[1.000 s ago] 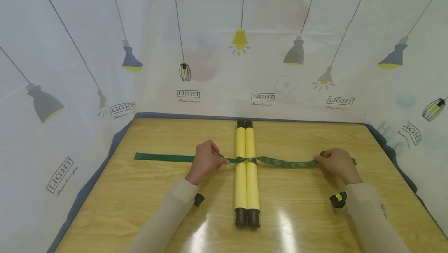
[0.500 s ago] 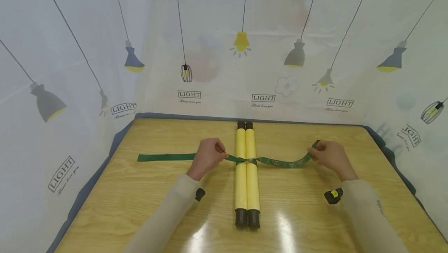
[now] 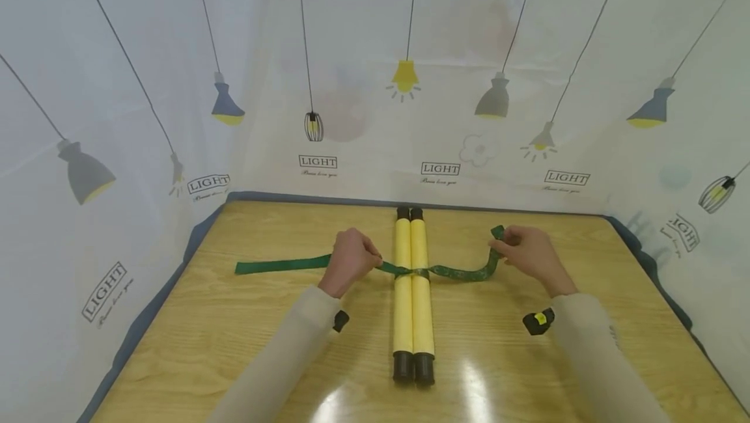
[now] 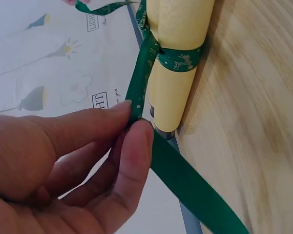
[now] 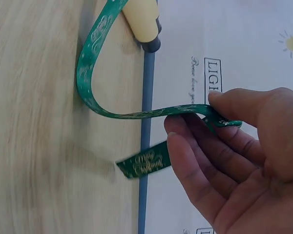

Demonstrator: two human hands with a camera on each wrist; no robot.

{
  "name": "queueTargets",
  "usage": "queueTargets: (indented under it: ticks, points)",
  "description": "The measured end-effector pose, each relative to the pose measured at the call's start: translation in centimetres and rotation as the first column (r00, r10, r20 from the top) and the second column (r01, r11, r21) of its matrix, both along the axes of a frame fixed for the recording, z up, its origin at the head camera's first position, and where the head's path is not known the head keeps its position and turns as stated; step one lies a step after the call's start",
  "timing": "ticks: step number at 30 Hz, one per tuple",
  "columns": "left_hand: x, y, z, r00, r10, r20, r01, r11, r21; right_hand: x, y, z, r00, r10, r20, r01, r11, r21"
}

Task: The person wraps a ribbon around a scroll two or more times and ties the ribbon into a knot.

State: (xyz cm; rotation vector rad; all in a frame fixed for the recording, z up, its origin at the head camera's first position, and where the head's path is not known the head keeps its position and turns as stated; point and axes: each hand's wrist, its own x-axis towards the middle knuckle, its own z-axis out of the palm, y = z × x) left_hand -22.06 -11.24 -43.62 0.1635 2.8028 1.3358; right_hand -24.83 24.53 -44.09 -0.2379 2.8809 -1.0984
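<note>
Two yellow tubes (image 3: 403, 312) with black end caps lie side by side on the table in the head view. Around their middle runs a green ribbon (image 3: 463, 274) with a printed pattern, crossed over on top. Just left of the tubes my left hand (image 3: 349, 257) pinches one length of the ribbon between thumb and forefinger; its plain tail trails left. To the right my right hand (image 3: 530, 255) pinches the other length, lifting it off the table in a bend. In the right wrist view the ribbon's lettered end (image 5: 145, 161) hangs below the fingers.
The wooden table (image 3: 281, 371) has a blue-grey edge along the back and sides. White curtains (image 3: 375, 32) printed with lamps stand behind and beside it. Black wrist devices (image 3: 538, 321) show below the sleeves.
My right hand has moved left toward the tubes and risen, bending its ribbon length. The left hand keeps its pinch, shifting slightly and raising the ribbon a little.
</note>
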Motion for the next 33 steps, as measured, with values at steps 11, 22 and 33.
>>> queueTargets:
  ticks: [11, 22, 33]
  points:
    - [-0.8, 0.4, 0.9, 0.978, -0.192, 0.079, 0.202, 0.970, -0.136, -2.0, -4.9, 1.1, 0.995, 0.050, -0.081, -0.057, 0.995, -0.085]
    - [-1.1, 1.1, 1.7, 0.957, -0.274, 0.096, 0.283, 0.953, -0.109, -3.4, -9.7, 1.7, 0.984, 0.150, -0.092, -0.164, 0.971, -0.174]
    - [-1.3, 1.6, 2.0, 0.948, -0.289, 0.134, 0.293, 0.956, -0.007, -4.7, -12.2, 2.3, 0.976, 0.214, -0.032, -0.210, 0.905, -0.371]
